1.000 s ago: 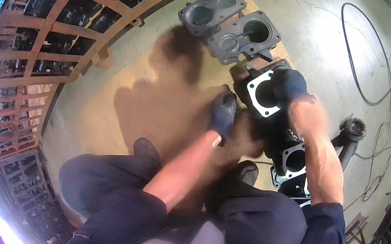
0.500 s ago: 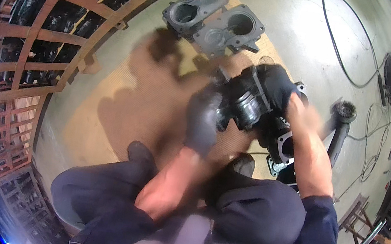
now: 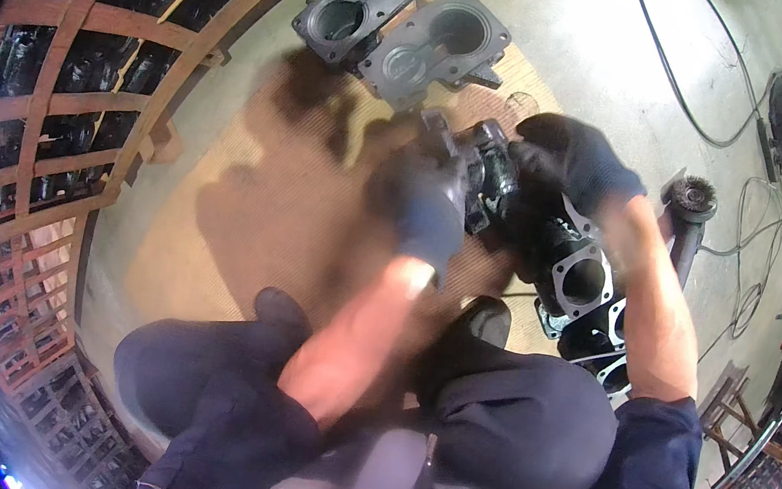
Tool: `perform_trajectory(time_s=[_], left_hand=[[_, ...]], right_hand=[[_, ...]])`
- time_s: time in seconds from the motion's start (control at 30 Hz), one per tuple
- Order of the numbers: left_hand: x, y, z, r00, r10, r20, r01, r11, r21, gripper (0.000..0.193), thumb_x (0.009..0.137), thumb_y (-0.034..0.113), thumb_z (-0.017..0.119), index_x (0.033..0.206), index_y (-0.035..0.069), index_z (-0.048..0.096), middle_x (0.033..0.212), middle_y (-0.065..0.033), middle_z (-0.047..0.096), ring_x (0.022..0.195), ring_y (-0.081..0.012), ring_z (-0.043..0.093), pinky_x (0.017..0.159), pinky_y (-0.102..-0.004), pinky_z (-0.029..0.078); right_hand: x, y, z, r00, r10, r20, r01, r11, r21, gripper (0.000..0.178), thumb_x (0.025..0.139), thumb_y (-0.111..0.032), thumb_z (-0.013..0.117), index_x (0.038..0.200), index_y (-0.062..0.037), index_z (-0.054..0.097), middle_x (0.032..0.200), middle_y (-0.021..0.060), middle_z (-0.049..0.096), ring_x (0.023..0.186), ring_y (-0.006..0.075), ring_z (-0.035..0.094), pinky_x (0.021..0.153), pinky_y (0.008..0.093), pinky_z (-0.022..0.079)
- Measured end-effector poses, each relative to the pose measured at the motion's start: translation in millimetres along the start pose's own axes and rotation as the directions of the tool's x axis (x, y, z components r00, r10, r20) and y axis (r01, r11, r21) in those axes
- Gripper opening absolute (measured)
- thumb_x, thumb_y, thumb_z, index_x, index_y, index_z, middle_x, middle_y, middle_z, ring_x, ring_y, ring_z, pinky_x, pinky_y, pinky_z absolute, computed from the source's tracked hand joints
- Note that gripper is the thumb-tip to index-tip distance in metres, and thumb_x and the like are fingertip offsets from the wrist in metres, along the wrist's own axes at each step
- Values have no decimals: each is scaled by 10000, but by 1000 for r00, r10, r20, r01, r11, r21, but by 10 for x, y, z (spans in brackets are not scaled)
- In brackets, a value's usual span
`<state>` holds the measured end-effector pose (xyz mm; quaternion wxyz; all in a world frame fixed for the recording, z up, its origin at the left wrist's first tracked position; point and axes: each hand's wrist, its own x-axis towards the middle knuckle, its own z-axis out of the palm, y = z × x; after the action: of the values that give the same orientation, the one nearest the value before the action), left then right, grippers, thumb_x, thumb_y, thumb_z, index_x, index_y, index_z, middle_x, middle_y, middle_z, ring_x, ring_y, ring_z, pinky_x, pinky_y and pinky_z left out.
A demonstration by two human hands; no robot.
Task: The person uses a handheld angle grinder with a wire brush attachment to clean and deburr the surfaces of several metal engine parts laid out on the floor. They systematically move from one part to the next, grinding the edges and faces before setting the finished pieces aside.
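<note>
A glossy black metal casting (image 3: 492,177) is tilted between my hands, above the brown corrugated mat. My left hand (image 3: 428,210), in a dark glove and smeared by motion, grips its left side. My right hand (image 3: 580,162), also gloved, has its fingers curled against the casting's upper right edge; the fingertips are partly hidden. Just below my right hand stands another black casting with a pale flange face (image 3: 583,281) around a round bore. More flanged black parts (image 3: 617,324) lie beside my right knee.
Two grey castings with round bores, a left one (image 3: 339,19) and a right one (image 3: 442,35), lie at the mat's far end. A power tool with a wire cup brush (image 3: 691,196) is at the right. Black cable (image 3: 674,110) loops over the floor. Wooden crates (image 3: 51,82) line the left.
The casting in my hands has turned and shifted slightly left. My left hand has moved up and right; my right hand has shifted slightly right, uncovering more of the flanged part below it.
</note>
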<state>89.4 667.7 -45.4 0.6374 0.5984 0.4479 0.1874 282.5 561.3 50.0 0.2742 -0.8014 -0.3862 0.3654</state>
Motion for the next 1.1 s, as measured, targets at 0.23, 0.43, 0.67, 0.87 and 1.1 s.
perform_trajectory(time_s=[0.23, 0.43, 0.67, 0.87, 1.1], left_hand=[[-96, 538, 369, 937, 12, 349, 156, 879, -450, 274, 1069, 303, 517, 1028, 71, 656, 880, -71, 666, 792, -183, 607, 841, -347, 506], [23, 595, 459, 834, 446, 324, -461, 887, -35, 276, 1060, 244, 549, 1140, 4, 657, 1137, -196, 672, 944, -259, 663, 885, -381, 517], [150, 231, -211, 986, 133, -96, -141, 986, -85, 274, 1034, 234, 628, 1190, 12, 668, 1035, -110, 730, 869, -222, 720, 734, -337, 581], [74, 204, -254, 955, -200, 218, 267, 901, -341, 278, 998, 184, 683, 1210, 5, 669, 1063, -104, 726, 758, -223, 725, 646, -328, 618], [-174, 191, -311, 945, -310, 110, 325, 838, -438, 290, 999, 211, 678, 1197, 0, 660, 1027, -130, 732, 715, -246, 730, 559, -331, 629]], right_hand=[[-156, -97, 346, 979, -92, -180, 123, 977, 172, 416, 992, -290, 630, 1292, -2, 655, 1184, 258, 714, 1093, 381, 708, 955, 438, 550], [-7, -150, 199, 976, 115, -186, -144, 978, -150, 376, 971, -184, 630, 1300, -2, 633, 1181, 238, 717, 1121, 350, 691, 984, 409, 530], [115, 117, 66, 971, 178, -159, -182, 983, -13, 325, 977, -130, 615, 1268, 4, 670, 1170, 204, 740, 1090, 265, 703, 956, 366, 540], [273, 62, -38, 979, 112, -170, -136, 980, -142, 350, 938, -94, 652, 1269, 13, 685, 1119, 179, 758, 989, 233, 714, 896, 347, 562], [614, 24, 165, 990, 94, -101, -107, 985, -132, 310, 935, -141, 685, 1232, -63, 725, 1075, 134, 782, 945, 184, 735, 853, 356, 571]])
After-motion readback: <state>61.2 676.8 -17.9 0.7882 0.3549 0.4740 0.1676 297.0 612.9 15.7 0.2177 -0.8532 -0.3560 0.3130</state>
